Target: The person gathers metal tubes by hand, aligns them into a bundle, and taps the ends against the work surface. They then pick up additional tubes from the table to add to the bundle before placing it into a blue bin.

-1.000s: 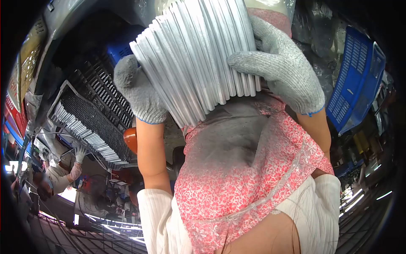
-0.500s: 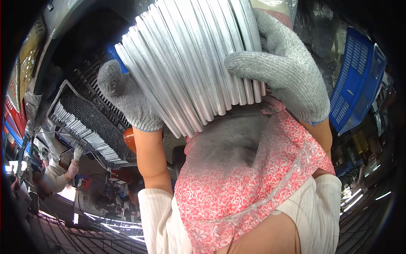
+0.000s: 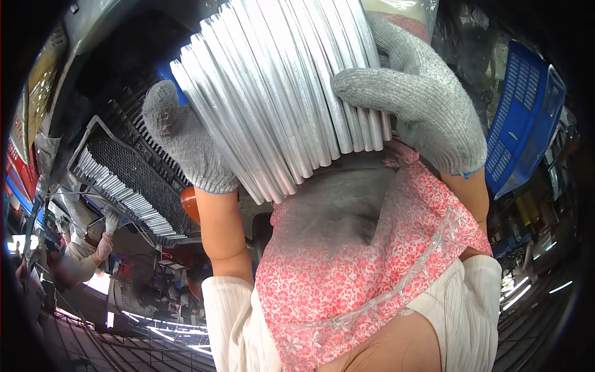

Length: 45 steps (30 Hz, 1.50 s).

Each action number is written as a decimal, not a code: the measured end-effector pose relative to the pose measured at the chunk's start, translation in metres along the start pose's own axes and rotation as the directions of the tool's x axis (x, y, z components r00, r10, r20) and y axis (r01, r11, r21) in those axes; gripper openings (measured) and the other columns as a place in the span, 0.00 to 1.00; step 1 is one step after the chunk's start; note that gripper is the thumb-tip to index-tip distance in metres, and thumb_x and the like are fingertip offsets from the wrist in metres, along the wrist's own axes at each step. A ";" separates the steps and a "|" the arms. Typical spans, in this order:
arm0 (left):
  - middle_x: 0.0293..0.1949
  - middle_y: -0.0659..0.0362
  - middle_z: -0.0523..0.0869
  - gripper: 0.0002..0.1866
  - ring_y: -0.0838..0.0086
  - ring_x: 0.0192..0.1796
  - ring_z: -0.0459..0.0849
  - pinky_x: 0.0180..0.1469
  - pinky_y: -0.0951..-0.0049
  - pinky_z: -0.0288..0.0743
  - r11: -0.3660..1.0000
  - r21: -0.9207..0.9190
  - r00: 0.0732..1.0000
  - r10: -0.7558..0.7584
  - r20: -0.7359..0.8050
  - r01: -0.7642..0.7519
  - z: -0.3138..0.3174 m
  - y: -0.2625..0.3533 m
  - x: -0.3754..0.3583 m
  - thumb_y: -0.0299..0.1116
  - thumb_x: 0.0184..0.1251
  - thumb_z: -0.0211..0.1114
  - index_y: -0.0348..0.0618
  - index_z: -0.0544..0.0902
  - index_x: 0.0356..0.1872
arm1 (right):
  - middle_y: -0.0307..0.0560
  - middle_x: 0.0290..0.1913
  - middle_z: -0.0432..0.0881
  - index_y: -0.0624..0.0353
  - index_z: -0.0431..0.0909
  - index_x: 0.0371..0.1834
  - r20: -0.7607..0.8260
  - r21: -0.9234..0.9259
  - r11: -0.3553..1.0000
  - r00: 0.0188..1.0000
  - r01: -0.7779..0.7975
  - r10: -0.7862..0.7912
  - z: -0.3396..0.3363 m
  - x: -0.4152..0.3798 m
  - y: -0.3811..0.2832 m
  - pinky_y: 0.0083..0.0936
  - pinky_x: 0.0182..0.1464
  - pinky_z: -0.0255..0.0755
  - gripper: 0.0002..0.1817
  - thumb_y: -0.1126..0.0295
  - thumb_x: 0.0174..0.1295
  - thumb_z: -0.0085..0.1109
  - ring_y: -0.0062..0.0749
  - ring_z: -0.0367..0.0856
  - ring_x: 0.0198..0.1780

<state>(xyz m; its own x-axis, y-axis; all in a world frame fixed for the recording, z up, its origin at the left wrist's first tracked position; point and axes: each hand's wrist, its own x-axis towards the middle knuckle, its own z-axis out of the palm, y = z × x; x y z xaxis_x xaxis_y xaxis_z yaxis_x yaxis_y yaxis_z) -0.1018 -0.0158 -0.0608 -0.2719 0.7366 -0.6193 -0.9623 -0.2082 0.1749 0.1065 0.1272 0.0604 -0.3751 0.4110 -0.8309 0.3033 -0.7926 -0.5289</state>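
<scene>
A wide bundle of silvery metal tubes (image 3: 282, 93) lies side by side in front of my chest, its lower ends stepped unevenly. My left hand (image 3: 186, 136), in a grey knitted glove, presses against the bundle's left side with the thumb up; its other fingers are hidden behind the tubes. On the right side, my right hand (image 3: 427, 105) in a matching glove grips the bundle. That thumb lies across the front of the tubes, and the remaining fingers are mostly out of sight. Below the tubes is a pink floral apron (image 3: 347, 266) with a dark grey smudge.
To the left stands a black mesh rack (image 3: 133, 177) with a row of similar tubes. A co-worker's gloved hand (image 3: 111, 222) is close to it. A blue plastic crate (image 3: 517, 124) is at the right. An orange-brown rounded object (image 3: 189, 203) shows behind my left forearm.
The bundle has shifted very slightly, and my right thumb sits a little higher and further right on it. Both hands keep their hold.
</scene>
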 end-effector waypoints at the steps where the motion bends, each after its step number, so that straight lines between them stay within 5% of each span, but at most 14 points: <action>1: 0.55 0.55 0.82 0.19 0.64 0.55 0.82 0.62 0.61 0.75 0.980 0.160 0.993 0.120 -0.012 -0.116 0.002 -0.005 -0.003 0.42 0.63 0.63 0.44 0.81 0.51 | 0.55 0.52 0.82 0.70 0.70 0.62 0.044 0.055 0.994 0.994 0.099 -0.101 -0.007 0.009 0.017 0.29 0.56 0.74 0.31 0.68 0.58 0.67 0.36 0.82 0.52; 3: 0.54 0.56 0.82 0.16 0.66 0.54 0.82 0.61 0.62 0.76 0.922 0.316 0.971 0.238 -0.003 -0.225 0.002 -0.011 -0.008 0.38 0.63 0.64 0.44 0.81 0.50 | 0.56 0.53 0.82 0.69 0.67 0.67 0.083 0.115 0.974 0.975 0.194 -0.204 -0.011 0.014 0.031 0.27 0.58 0.73 0.32 0.72 0.58 0.65 0.35 0.82 0.53; 5: 0.48 0.59 0.84 0.13 0.70 0.53 0.82 0.59 0.64 0.78 0.457 0.768 0.877 0.390 0.281 -0.449 0.000 -0.014 -0.010 0.27 0.59 0.65 0.44 0.81 0.46 | 0.54 0.52 0.82 0.70 0.69 0.65 0.046 -0.039 0.966 0.967 0.254 -0.252 -0.011 0.013 0.033 0.27 0.57 0.74 0.31 0.70 0.59 0.64 0.33 0.82 0.52; 7: 0.44 0.59 0.83 0.13 0.73 0.51 0.82 0.56 0.68 0.80 0.464 0.742 0.872 0.323 0.368 -0.484 -0.004 -0.008 -0.013 0.19 0.56 0.63 0.41 0.80 0.43 | 0.54 0.52 0.82 0.70 0.69 0.65 0.045 -0.104 0.962 0.968 0.252 -0.248 -0.012 0.013 0.032 0.27 0.57 0.74 0.30 0.70 0.60 0.64 0.32 0.82 0.52; 9: 0.54 0.54 0.83 0.19 0.63 0.58 0.80 0.63 0.58 0.72 0.165 0.884 0.887 0.239 0.395 -0.438 -0.020 0.001 -0.008 0.45 0.67 0.57 0.44 0.81 0.51 | 0.53 0.52 0.82 0.70 0.69 0.64 0.046 -0.168 0.954 0.968 0.249 -0.245 -0.013 0.014 0.034 0.27 0.57 0.74 0.29 0.69 0.60 0.64 0.31 0.82 0.51; 10: 0.54 0.54 0.83 0.19 0.63 0.58 0.80 0.63 0.58 0.72 0.164 0.885 0.887 0.240 0.394 -0.437 -0.021 0.004 -0.010 0.45 0.67 0.57 0.44 0.81 0.51 | 0.53 0.52 0.82 0.70 0.70 0.64 0.030 -0.049 0.971 0.972 0.234 -0.233 -0.011 0.015 0.038 0.27 0.57 0.74 0.29 0.69 0.61 0.63 0.31 0.82 0.51; 12: 0.52 0.56 0.83 0.14 0.66 0.57 0.81 0.62 0.61 0.74 0.528 0.731 0.881 0.076 0.468 -0.433 -0.015 0.007 -0.013 0.39 0.69 0.57 0.44 0.81 0.48 | 0.52 0.52 0.81 0.70 0.70 0.63 0.013 0.071 0.974 0.976 0.217 -0.218 -0.010 0.016 0.039 0.27 0.57 0.74 0.28 0.68 0.62 0.62 0.32 0.82 0.51; 13: 0.52 0.56 0.83 0.14 0.66 0.57 0.81 0.62 0.61 0.74 0.537 0.725 0.881 0.078 0.466 -0.431 -0.012 0.004 -0.015 0.39 0.69 0.57 0.44 0.81 0.48 | 0.52 0.52 0.81 0.70 0.70 0.63 0.017 0.082 0.974 0.977 0.211 -0.213 -0.010 0.016 0.037 0.27 0.56 0.74 0.27 0.67 0.62 0.62 0.32 0.82 0.50; 17: 0.52 0.56 0.83 0.13 0.67 0.56 0.81 0.61 0.61 0.75 0.428 0.789 0.894 0.121 0.432 -0.440 -0.011 -0.006 -0.023 0.38 0.68 0.57 0.44 0.81 0.48 | 0.53 0.52 0.81 0.70 0.71 0.62 0.017 0.273 0.949 0.985 0.159 -0.170 -0.008 0.023 0.038 0.27 0.54 0.76 0.27 0.67 0.62 0.61 0.33 0.82 0.50; 27: 0.51 0.57 0.84 0.12 0.68 0.55 0.81 0.60 0.63 0.76 0.387 0.809 0.896 0.139 0.422 -0.442 -0.007 -0.012 -0.027 0.35 0.68 0.58 0.43 0.81 0.48 | 0.54 0.50 0.82 0.70 0.71 0.62 0.013 0.328 0.931 0.984 0.162 -0.176 -0.008 0.021 0.038 0.28 0.53 0.78 0.26 0.69 0.62 0.60 0.33 0.84 0.48; 32: 0.50 0.57 0.84 0.12 0.68 0.54 0.82 0.60 0.63 0.76 0.383 0.807 0.892 0.153 0.425 -0.450 -0.006 -0.012 -0.026 0.34 0.67 0.58 0.43 0.81 0.48 | 0.55 0.50 0.82 0.71 0.72 0.61 0.047 0.205 0.970 0.989 0.130 -0.142 -0.013 0.019 0.039 0.28 0.54 0.78 0.27 0.71 0.59 0.61 0.34 0.83 0.49; 42: 0.49 0.57 0.84 0.11 0.69 0.53 0.82 0.59 0.64 0.77 0.373 0.811 0.892 0.156 0.424 -0.450 -0.004 -0.014 -0.030 0.31 0.66 0.58 0.42 0.81 0.48 | 0.51 0.46 0.84 0.69 0.75 0.59 -0.016 0.303 0.941 0.988 0.150 -0.153 -0.009 0.019 0.041 0.27 0.50 0.78 0.24 0.68 0.60 0.60 0.32 0.84 0.44; 45: 0.49 0.57 0.84 0.11 0.69 0.53 0.82 0.58 0.65 0.77 0.369 0.812 0.892 0.156 0.425 -0.452 -0.003 -0.015 -0.030 0.30 0.66 0.59 0.42 0.81 0.48 | 0.47 0.42 0.85 0.66 0.78 0.56 -0.014 0.067 0.990 0.992 0.126 -0.125 -0.015 0.019 0.038 0.24 0.47 0.77 0.22 0.63 0.62 0.60 0.28 0.84 0.41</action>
<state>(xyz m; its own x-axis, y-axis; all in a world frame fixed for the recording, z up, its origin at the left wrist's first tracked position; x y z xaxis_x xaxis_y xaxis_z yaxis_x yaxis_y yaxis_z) -0.0794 -0.0368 -0.0471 -0.3927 0.8977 -0.1996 -0.2325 0.1131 0.9660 0.1238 0.1114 0.0222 -0.3975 0.5130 -0.7608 0.1948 -0.7630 -0.6163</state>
